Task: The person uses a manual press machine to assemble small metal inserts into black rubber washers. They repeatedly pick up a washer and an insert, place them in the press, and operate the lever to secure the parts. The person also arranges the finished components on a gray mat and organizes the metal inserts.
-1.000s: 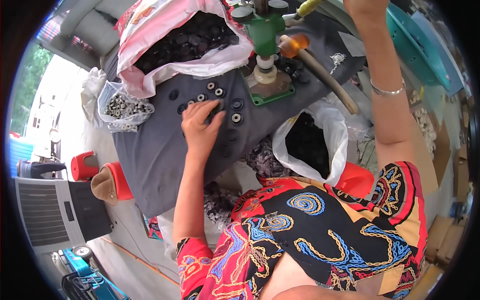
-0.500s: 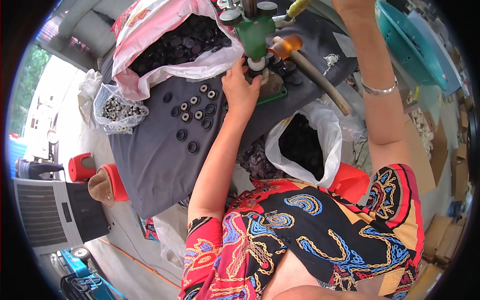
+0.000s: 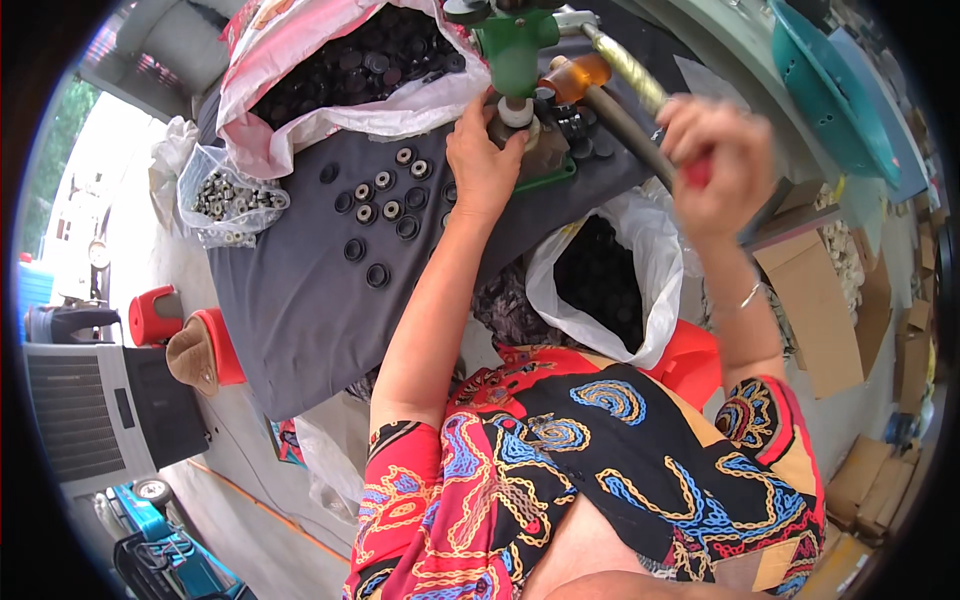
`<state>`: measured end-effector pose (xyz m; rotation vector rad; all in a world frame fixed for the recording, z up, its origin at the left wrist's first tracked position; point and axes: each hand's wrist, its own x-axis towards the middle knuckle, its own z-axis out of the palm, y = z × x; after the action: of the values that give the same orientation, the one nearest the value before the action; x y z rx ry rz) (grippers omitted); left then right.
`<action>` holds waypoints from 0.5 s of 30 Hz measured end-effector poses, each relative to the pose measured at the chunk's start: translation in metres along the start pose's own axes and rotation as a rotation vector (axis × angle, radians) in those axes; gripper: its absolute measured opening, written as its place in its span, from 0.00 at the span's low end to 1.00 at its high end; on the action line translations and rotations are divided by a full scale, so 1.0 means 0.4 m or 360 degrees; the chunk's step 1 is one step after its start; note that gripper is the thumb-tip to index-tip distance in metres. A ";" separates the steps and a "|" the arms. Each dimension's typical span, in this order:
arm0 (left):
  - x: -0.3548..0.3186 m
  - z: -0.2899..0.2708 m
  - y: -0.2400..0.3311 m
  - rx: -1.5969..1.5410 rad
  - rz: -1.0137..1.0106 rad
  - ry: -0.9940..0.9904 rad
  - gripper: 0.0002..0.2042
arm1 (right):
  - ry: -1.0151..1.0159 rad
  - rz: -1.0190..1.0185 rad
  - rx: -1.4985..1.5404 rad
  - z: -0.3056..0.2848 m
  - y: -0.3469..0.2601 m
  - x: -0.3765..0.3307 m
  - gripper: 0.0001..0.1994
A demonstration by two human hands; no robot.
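Head view: the lever [image 3: 632, 72] of a green press [image 3: 514, 62] is grasped by the blurred right hand [image 3: 722, 165]; the left hand [image 3: 484, 162], its fingers curved, is held at the press's white tip [image 3: 516, 111], and whether a part is gripped there cannot be told; black rings [image 3: 366, 276], some with metal centres, are scattered across the grey-covered table [image 3: 290, 325], left of the left forearm, near a clear bag of metal parts [image 3: 238, 204]

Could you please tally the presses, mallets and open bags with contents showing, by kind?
Press: 1
Mallet: 1
Bags: 3 (pink-and-white bag, clear bag, white bag)
Total: 5
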<state>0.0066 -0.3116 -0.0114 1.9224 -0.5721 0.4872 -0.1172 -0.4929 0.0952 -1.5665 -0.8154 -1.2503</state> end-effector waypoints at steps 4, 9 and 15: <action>-0.032 -0.062 0.016 0.0161 0.0068 0.0055 0.29 | 0.0098 0.0017 -0.0004 0.021 0.001 -0.106 0.07; -0.091 -0.242 0.021 0.0253 0.0264 0.0074 0.16 | 0.0008 0.0144 -0.0066 0.003 -0.012 -0.060 0.07; -0.167 -0.493 -0.104 0.0499 -0.0243 0.0103 0.10 | -0.0031 0.0305 -0.0113 -0.022 0.005 0.133 0.11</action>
<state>-0.0384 -0.1043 -0.0025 2.2186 -0.3170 0.5637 -0.1047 -0.5047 0.1462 -1.6738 -0.6221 -1.1370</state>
